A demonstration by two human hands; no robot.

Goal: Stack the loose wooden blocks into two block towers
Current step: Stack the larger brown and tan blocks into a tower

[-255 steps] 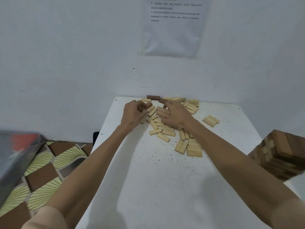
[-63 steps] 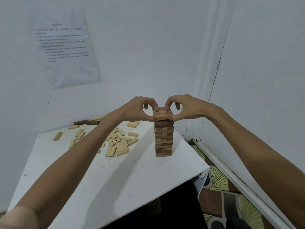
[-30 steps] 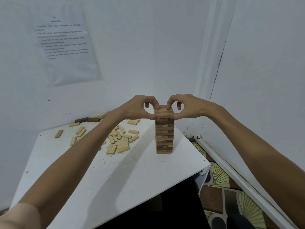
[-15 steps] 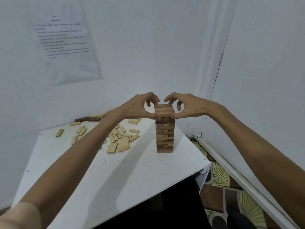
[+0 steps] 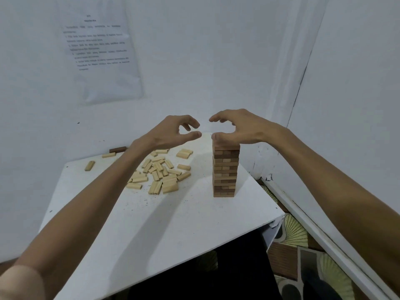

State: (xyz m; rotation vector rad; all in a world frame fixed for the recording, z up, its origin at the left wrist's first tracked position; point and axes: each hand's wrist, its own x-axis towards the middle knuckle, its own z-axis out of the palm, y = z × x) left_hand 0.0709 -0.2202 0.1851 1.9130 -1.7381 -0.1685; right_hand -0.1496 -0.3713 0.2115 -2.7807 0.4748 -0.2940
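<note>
I see a white table (image 5: 173, 224) carrying one upright block tower (image 5: 225, 172) at its 2 o'clock. At 12 o'clock, loose pale blocks (image 5: 160, 172) lie scattered flat. One dark block (image 5: 117, 149) lies at 11 o'clock by the far edge.

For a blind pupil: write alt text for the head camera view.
The left hand and right hand hover open, holding nothing, at the top of a wooden block tower on a white table. Loose blocks lie scattered to its left; a printed sheet hangs on the wall.
</note>
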